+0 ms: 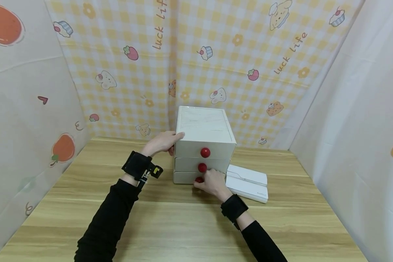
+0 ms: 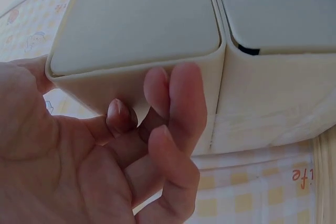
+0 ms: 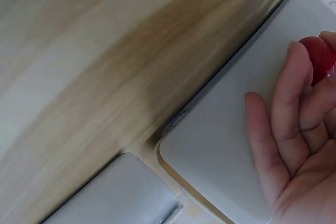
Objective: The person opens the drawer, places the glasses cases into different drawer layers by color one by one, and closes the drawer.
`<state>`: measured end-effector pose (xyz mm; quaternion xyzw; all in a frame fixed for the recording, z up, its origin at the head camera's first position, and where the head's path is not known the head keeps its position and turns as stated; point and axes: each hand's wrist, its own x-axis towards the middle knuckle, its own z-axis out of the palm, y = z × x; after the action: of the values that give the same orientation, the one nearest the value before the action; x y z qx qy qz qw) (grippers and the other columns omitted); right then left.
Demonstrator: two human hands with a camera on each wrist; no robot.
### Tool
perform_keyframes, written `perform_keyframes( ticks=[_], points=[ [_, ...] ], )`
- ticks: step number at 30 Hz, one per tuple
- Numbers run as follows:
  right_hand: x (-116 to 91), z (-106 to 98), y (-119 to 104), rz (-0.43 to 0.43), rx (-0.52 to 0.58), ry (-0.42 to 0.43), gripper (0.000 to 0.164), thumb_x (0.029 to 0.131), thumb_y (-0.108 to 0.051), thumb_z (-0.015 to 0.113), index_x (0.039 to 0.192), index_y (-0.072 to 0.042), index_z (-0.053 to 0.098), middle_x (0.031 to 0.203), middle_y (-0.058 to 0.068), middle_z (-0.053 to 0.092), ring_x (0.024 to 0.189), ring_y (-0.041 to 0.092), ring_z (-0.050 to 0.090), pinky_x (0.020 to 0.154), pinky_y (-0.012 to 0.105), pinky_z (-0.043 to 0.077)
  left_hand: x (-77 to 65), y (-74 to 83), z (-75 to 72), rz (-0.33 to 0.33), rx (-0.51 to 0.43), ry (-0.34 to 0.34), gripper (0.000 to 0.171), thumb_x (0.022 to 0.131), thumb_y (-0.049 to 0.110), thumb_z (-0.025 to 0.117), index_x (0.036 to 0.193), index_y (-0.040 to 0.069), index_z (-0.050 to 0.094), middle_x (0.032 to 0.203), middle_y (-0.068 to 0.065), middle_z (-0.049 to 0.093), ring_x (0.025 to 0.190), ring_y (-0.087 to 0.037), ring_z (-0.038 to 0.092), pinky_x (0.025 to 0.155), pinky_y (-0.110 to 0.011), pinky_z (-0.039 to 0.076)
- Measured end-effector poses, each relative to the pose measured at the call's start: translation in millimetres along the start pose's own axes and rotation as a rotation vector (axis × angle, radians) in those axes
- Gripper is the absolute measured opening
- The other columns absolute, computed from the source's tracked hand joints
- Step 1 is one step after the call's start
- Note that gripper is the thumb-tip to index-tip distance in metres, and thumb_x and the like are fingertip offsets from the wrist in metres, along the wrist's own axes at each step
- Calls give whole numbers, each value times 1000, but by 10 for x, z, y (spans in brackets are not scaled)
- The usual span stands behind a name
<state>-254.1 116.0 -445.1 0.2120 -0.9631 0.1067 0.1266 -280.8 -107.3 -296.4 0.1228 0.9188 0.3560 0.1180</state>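
A cream three-drawer desktop cabinet (image 1: 204, 125) stands at the back of the table, each drawer front bearing a red round knob. My left hand (image 1: 163, 142) holds the cabinet's upper left edge, thumb on top. In the left wrist view its bent fingers (image 2: 186, 98) lie along the cabinet's side wall (image 2: 262, 103). With the right hand (image 1: 213, 182) I pinch the bottom drawer's red knob (image 3: 317, 59) between thumb and fingers. That drawer's front (image 3: 220, 135) looks about level with the others. What the drawers contain is hidden.
Close to the cabinet's right side lies a flat white case (image 1: 247, 183) with a seam along it. The wood-grain table (image 1: 170, 225) backs onto a yellow checked cloth (image 1: 144, 91). White cloths (image 1: 357, 120) hang at both sides.
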Motion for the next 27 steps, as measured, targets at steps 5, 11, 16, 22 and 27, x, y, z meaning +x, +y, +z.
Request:
perform_keyframes(
  ticks=[5,11,16,22,27],
  points=[
    [-2,11,11,-12,7,19,60,75,-42,74,44,-17,29,44,-11,20,41,4,23,38,19,11,4,-4,8,11,5,5,53,100,48,31,108,4,60,70,-4,57,61,-14,61,75,-34,47],
    [11,-10,35,-27,38,-14,57,76,-40,73,43,-17,32,43,-11,22,39,4,24,37,18,12,12,-14,4,15,14,2,53,101,48,31,109,3,59,70,-4,57,62,-15,61,71,-30,45],
    [12,-45,23,-32,40,-27,57,77,-39,72,42,-16,33,42,-11,23,39,4,25,37,18,13,8,-7,-3,10,7,-2,53,101,48,31,110,3,59,71,-4,56,63,-15,61,72,-31,46],
    [-43,-49,-9,-47,-4,-31,58,76,-39,71,43,-18,28,43,-12,18,40,3,20,37,18,12,7,-17,4,6,-6,-4,54,101,47,30,113,3,58,71,-3,54,64,-15,61,73,-30,46],
    [-78,-67,-30,-50,-29,-14,58,75,-38,70,45,-19,25,46,-12,16,42,2,17,38,18,11,9,-25,18,-4,-22,0,55,100,48,30,116,3,57,72,-3,52,72,-23,64,70,-28,44]
  ],
)
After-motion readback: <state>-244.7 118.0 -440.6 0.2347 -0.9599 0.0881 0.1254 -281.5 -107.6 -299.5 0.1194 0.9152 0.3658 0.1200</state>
